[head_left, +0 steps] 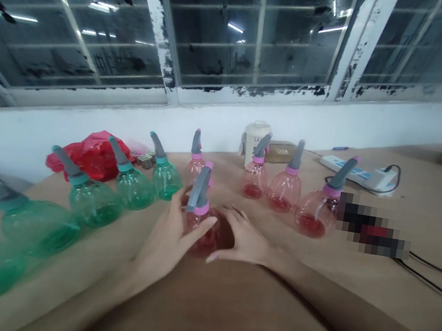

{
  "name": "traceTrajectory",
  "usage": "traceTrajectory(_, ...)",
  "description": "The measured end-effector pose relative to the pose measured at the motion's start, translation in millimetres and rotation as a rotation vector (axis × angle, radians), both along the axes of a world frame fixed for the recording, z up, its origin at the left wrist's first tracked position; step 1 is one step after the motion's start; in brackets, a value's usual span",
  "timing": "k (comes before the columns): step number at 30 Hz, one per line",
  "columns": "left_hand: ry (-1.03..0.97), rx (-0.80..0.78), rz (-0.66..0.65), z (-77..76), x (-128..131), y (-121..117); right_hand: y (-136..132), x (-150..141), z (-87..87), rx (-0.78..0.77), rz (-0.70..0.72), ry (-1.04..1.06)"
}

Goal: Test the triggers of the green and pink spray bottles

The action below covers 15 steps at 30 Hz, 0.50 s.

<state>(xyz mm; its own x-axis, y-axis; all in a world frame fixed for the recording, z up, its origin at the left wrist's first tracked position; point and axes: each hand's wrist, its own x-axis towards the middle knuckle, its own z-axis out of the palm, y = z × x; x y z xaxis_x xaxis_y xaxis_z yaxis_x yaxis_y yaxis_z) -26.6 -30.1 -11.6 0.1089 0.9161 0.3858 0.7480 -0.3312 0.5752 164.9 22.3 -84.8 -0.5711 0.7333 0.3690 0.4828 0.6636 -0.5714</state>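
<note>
A pink spray bottle (204, 241) with a grey and pink trigger head stands upright on the table in front of me. My left hand (166, 246) is wrapped round its upper left side, thumb across the front. Close by on the right, my right hand (248, 241) is curved with thumb and fingers apart; whether it touches the bottle I cannot tell. Behind is another pink spray bottle (194, 169). To the right stand three more, the nearest pink bottle (313, 216) among them. Several green spray bottles (133, 188) line the left side.
Crumpled red plastic bags (94, 154) lie at the back left. Along the back stand a paper cup (255, 143), a brown packet (284, 152) and a white power strip (357, 175) with a plug and cable. Dark cables (435, 269) cross the right side of the table (223, 311).
</note>
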Motion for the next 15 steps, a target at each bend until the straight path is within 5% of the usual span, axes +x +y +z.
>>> traceTrajectory(6,-0.128,0.094,-0.034,6.7,14.7,10.6,-9.0,-3.6,7.4,-0.095,0.059,0.027)
traceTrajectory(12,-0.356,-0.043,-0.163,9.5,29.7,31.7,-7.6,-1.5,7.3,-0.131,0.052,0.0)
traceTrajectory(15,-0.353,-0.057,-0.118,8.3,29.1,36.9,-2.7,2.4,7.9,-0.049,0.069,-0.03)
